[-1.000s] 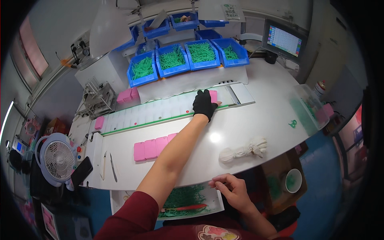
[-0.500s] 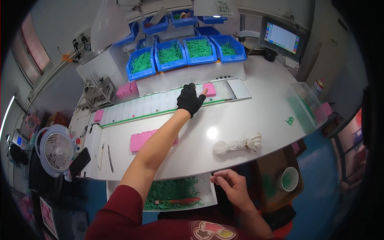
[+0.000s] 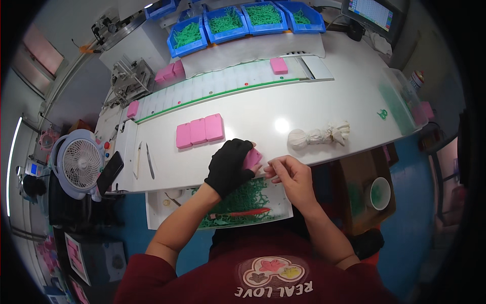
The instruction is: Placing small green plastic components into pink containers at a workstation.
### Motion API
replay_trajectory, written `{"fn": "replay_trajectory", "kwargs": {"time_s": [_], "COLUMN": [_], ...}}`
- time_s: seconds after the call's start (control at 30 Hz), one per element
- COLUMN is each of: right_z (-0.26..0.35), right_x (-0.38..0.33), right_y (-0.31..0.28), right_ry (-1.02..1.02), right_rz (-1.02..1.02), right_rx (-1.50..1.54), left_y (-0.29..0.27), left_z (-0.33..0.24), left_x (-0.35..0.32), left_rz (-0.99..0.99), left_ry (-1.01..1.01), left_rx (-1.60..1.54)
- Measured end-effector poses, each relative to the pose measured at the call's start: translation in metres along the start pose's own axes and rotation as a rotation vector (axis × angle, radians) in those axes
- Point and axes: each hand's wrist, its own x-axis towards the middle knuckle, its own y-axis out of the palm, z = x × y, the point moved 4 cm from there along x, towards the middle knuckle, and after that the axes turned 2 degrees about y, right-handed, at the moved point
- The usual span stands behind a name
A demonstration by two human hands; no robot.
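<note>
"Pink block [image 3: 252, 160] — where?"

"Just inside the tabletop's [image 3: 245, 114] front edge, above the open drawer [image 3: 157, 210], grasped by the gloved left hand [image 3: 229, 166]. The right hand [image 3: 294, 180] is held curled just beside it — whether anything is pinched there cannot be told."

"What could go wrong?"

"A drop into the drawer's green pieces [image 3: 254, 193], probably, if the grip is loosened at that edge."

"Changed?"

"The left hand has been brought in from the white strip [image 3: 223, 85] near the back edge; the second block [image 3: 278, 66] there is left fully uncovered."

Held block [image 3: 252, 159] was pink, glove [image 3: 228, 166] black; shirt [image 3: 223, 266] maroon with pink, yellow, dark flower print [image 3: 273, 269]. Bins [image 3: 229, 37] were blue, pieces inside [image 3: 226, 20] green, tabletop [image 3: 339, 109] white.
</note>
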Motion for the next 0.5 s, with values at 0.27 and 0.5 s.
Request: {"fn": "replay_trajectory", "kwargs": {"time_s": [0.27, 0.5], "right_z": [-0.021, -0.018], "right_x": [-0.002, -0.005], "right_y": [0.038, 0.044], "right_ry": [0.384, 0.225], "right_rz": [0.401, 0.179], "right_rx": [0.434, 0.390], "left_y": [-0.025, -0.026], "left_z": [-0.015, -0.019], "left_x": [-0.044, -0.052], "left_rz": [-0.203, -0.293], "left_ry": [0.091, -0.028], "left_rx": [-0.598, -0.608]}}
